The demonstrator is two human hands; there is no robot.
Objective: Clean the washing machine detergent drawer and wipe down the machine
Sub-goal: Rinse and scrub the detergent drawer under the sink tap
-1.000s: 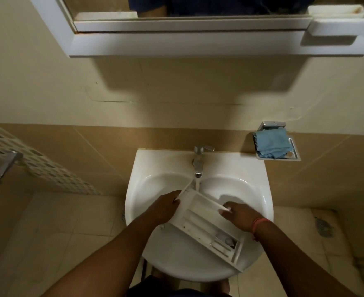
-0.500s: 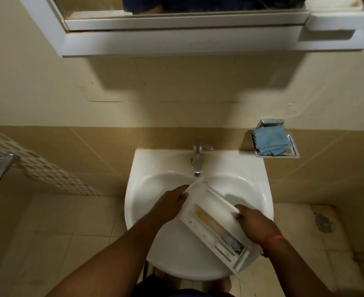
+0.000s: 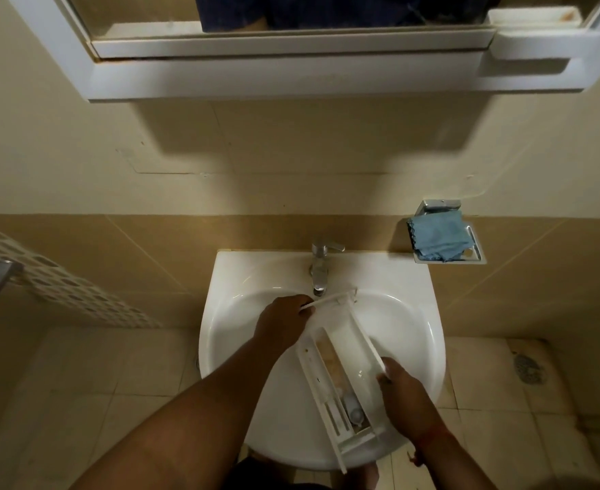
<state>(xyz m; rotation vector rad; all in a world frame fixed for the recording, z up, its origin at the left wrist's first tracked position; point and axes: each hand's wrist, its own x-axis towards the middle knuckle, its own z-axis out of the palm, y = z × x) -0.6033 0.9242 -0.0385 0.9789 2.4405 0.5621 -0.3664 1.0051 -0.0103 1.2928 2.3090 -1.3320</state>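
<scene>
In the head view, one white detergent drawer is seen over one white sink in the lower middle of the frame. Two hands are counted. One tap stands at the back rim of the sink, one blue cloth lies in one metal wall dish at the right of the frame, and one mirror cabinet spans the top.

The drawer's long axis is set on a diagonal, from just below the tap's spout at the upper end down to the sink's front rim at the lower right. Its open compartments are turned up toward the camera, brownish residue is visible along the middle channel, and a small grey cap sits near the lower end. The lower end overhangs the front rim of the sink.

The left hand is closed on the drawer's upper end, at its left edge, near the spout. The right hand is closed on the drawer's right side wall, past the middle toward the lower end.

Open basin is left on the right of the drawer and a narrower strip on the left. Tiled floor lies open on both sides of the sink, with one floor drain at the right edge.
</scene>
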